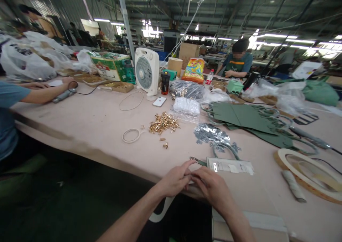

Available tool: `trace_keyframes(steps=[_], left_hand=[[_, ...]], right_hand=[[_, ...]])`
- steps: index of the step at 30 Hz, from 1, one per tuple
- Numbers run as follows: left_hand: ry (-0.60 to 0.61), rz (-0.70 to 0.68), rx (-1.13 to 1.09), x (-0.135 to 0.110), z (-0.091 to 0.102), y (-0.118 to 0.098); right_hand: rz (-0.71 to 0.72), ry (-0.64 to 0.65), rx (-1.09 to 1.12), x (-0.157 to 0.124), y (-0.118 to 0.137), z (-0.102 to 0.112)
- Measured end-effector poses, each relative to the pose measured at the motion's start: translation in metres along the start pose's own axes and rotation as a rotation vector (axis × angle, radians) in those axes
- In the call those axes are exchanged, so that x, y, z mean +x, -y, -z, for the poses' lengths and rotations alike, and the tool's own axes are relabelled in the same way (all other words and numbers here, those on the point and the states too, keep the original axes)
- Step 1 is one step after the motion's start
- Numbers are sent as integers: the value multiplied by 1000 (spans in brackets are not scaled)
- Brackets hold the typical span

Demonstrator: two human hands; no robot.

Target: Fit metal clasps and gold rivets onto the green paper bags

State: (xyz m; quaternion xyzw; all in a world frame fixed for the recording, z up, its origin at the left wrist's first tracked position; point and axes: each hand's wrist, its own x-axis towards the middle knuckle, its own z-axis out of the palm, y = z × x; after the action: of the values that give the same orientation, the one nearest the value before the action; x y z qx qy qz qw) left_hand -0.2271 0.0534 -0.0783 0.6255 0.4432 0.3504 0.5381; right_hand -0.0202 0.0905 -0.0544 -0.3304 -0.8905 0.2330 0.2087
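Left hand and right hand meet at the fingertips by the desk edge; whether they grip anything cannot be told. Buckle lies at the left index fingertip, contact unclear. Work with fingertips close for control.

A long pinkish-tan table holds a pile of small gold metal bits in the middle. A boxy white fan stands farther back. Flat dark-green pieces lie to the right, a thin green buckled strap near.
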Motion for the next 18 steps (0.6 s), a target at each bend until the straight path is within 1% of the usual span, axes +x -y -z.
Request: trace_keyframes(steps=[7, 11, 15, 18], left_hand=[[-33, -2, -13, -1, 0, -1], [-69, -21, -68, -2, 0, -3], [-70, -11, -75, -1, 1, -1], [-64, 8, -82, -1, 2, -1]], right_hand=[[-61, -42, -80, -1, 9, -1], [-84, -67, -50, -1, 8, -3], [-66, -66, -2, -2, 6, -2], [-53, -78, 14, -1, 4, -6]])
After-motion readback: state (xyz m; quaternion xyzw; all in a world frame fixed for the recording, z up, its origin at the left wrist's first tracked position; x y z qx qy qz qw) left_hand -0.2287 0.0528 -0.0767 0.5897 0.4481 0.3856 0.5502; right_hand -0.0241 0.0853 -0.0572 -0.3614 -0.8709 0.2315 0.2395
